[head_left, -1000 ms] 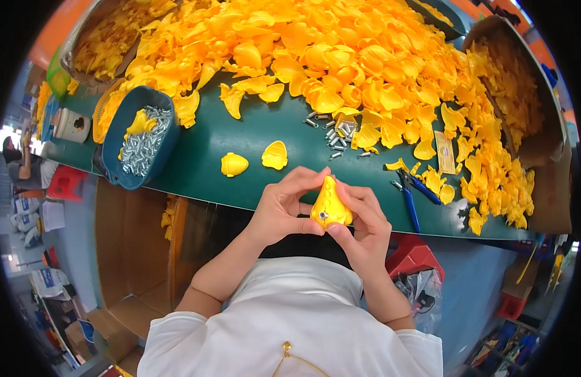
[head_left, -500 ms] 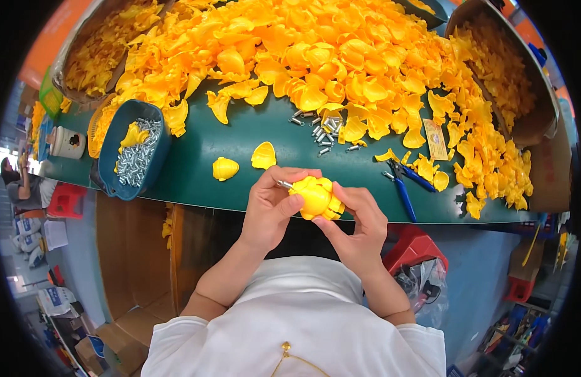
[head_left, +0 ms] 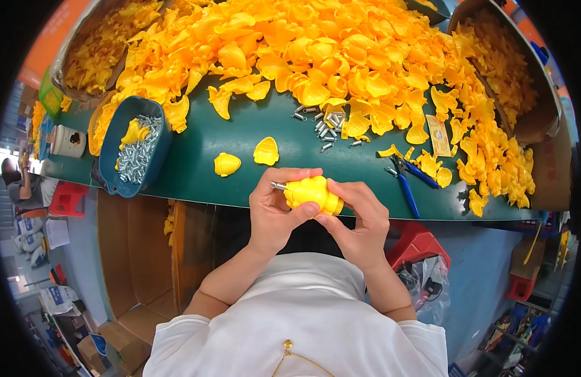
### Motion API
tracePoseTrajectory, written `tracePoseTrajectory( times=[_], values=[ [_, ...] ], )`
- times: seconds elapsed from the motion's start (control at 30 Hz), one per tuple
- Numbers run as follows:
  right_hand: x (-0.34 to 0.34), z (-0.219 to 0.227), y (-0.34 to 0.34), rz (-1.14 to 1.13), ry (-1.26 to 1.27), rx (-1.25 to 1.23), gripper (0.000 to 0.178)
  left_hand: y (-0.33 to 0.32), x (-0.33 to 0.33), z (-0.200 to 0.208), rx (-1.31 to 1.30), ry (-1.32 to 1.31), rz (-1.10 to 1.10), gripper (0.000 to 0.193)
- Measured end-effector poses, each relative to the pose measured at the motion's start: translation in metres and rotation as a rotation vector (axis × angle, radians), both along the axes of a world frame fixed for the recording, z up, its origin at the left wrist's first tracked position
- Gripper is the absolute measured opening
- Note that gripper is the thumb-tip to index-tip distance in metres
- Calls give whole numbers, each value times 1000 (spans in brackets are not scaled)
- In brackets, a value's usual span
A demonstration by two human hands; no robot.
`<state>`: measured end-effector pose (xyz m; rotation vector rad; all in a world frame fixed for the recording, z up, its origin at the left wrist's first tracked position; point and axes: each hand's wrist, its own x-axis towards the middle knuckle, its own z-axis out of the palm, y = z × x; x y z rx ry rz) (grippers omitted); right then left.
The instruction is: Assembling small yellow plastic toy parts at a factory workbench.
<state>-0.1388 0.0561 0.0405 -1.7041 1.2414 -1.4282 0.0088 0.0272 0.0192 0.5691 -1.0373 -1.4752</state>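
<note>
Between my two hands, in front of the table's near edge, is a rounded yellow plastic figure part (head_left: 308, 191). A small metal spring (head_left: 278, 186) pokes out of its left end. My left hand (head_left: 276, 202) is closed round the left side, thumb along the bottom and fingers above. My right hand (head_left: 358, 210) pinches the right end between thumb and fingers. On the table just beyond lie two loose yellow shell pieces, one rounded (head_left: 227, 164) and one pointed (head_left: 266, 151).
A heap of yellow plastic shells (head_left: 341, 56) covers the far table (head_left: 196, 169). Left stands a blue bin (head_left: 157, 157) of springs. Loose springs (head_left: 328, 129) and blue-handled cutters (head_left: 406, 191) lie to the right. Boxes of yellow parts flank the heap; a red stool (head_left: 416, 245) stands below.
The yellow part has turned in my fingers, so a smoother side shows and the spring points more squarely left. Both hands keep their grip at nearly the same place.
</note>
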Motion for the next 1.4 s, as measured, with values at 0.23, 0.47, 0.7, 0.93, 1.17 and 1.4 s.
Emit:
tracePoseTrajectory(
  times=[0.23,0.47,0.7,0.93,1.17,1.4],
  values=[
    [3,-8,5,30,-139,88,45,-4,5,-1,3,68,-105,46],
    [9,-9,3,50,-335,39,55,-1,10,-19,282,411,-319,54],
    [4,-12,6,79,-268,8,51,-2,8,-27,200,431,-287,49],
    [8,-18,-5,-20,-117,-100,47,-1,2,-7,322,345,-209,59],
    [9,5,-10,29,-99,115,49,0,7,-9,236,253,-43,40],
    [4,10,-18,59,299,75,33,-1,13,-17,164,114,-18,40]
  ],
)
